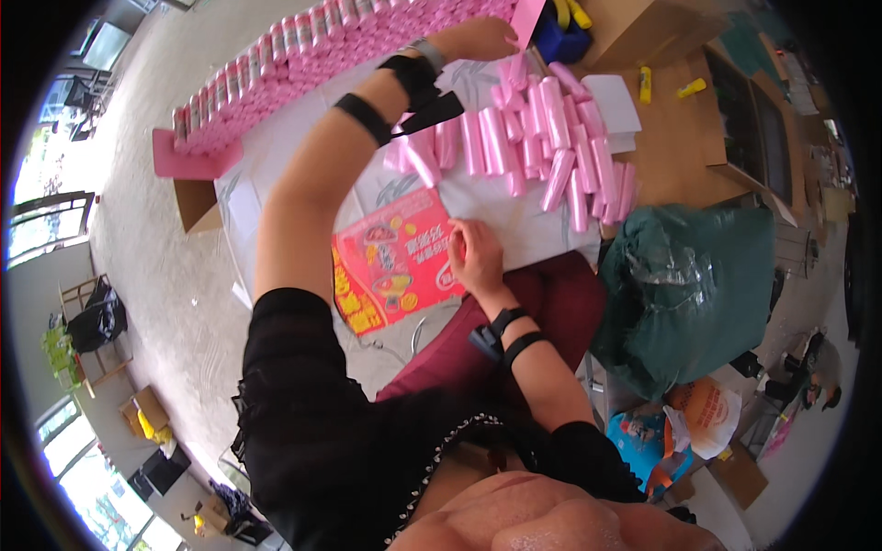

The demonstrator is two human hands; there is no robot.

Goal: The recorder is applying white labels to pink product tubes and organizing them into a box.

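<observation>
The left hand [487, 39] reaches far out to the top of the view, fingers curled around the edge of a thin, stiff pink card sheet [528, 18] which it grips at the end of a long packed row of pink rolls [303, 50]; that row is dense and ribbed, each roll a small cylinder with a pale band, and a second flat pink card [188, 158] closes its far end. The right hand [476, 259] lies flat and loosely open, fingertips pressing on a glossy red printed leaflet [400, 253] with yellow patches, holding nothing; the leaflet rests on the pale surface [514, 230] just in front of the person. Between the two hands a loose heap of pink plastic rolls [551, 138] is scattered, smooth, soft-looking and tube-shaped, lying at all angles; both wrists wear black straps. Right of the leaflet sits a crumpled dark green plastic bag [689, 285], shiny and creased; brown cardboard [675, 147] lies beyond it with small yellow objects [691, 87] on top.
</observation>
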